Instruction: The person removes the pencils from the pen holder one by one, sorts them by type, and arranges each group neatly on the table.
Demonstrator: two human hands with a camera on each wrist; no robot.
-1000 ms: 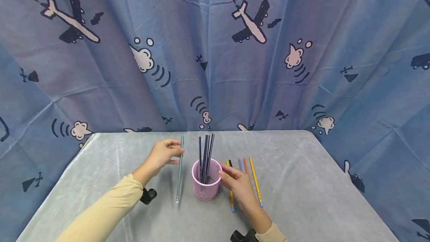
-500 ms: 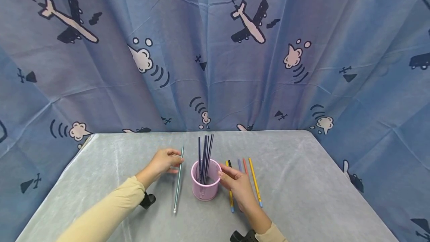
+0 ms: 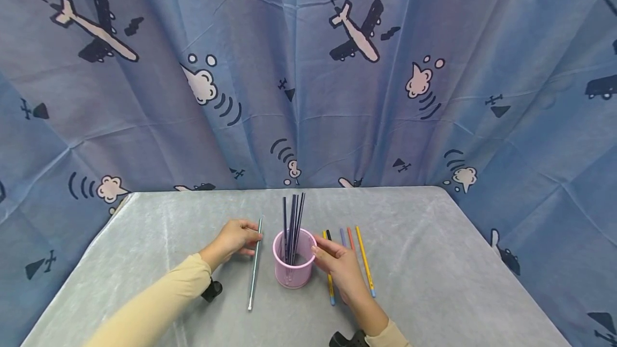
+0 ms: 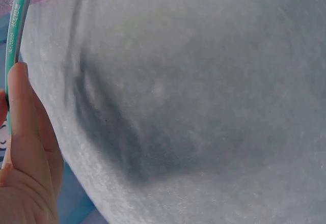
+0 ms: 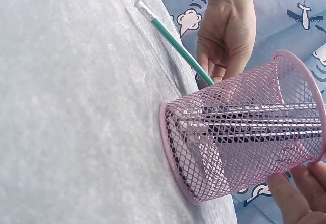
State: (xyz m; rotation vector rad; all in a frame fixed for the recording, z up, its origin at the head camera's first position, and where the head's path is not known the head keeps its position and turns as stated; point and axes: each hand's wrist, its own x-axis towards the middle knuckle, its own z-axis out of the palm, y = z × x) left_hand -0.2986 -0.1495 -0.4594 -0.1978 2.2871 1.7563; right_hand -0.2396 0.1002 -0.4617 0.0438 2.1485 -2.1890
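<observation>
A green pencil (image 3: 254, 272) with a white eraser is pinched between the thumb and fingers of my left hand (image 3: 236, 239). It leans with the eraser end low and toward me, just left of a pink mesh pencil cup (image 3: 293, 276). Several dark pencils (image 3: 291, 224) stand in the cup, and their eraser ends (image 5: 191, 124) show through the mesh in the right wrist view. My right hand (image 3: 344, 269) holds the cup's right side by the rim, thumb in front. In the left wrist view the green pencil (image 4: 17, 25) rises past the fingertips, lettering visible along it.
Beside and partly under the right hand lie loose pencils: a yellow one (image 3: 365, 261), a red one (image 3: 351, 237), a purple one (image 3: 343, 236), a black one (image 3: 329, 234) and another yellow one (image 3: 331, 289). A grey cloth covers the table (image 3: 434, 283); a blue printed curtain (image 3: 299, 68) hangs behind.
My left hand has come down and toward me with the green pencil, its eraser end now lower over the table. The right hand and the cup stay in place.
</observation>
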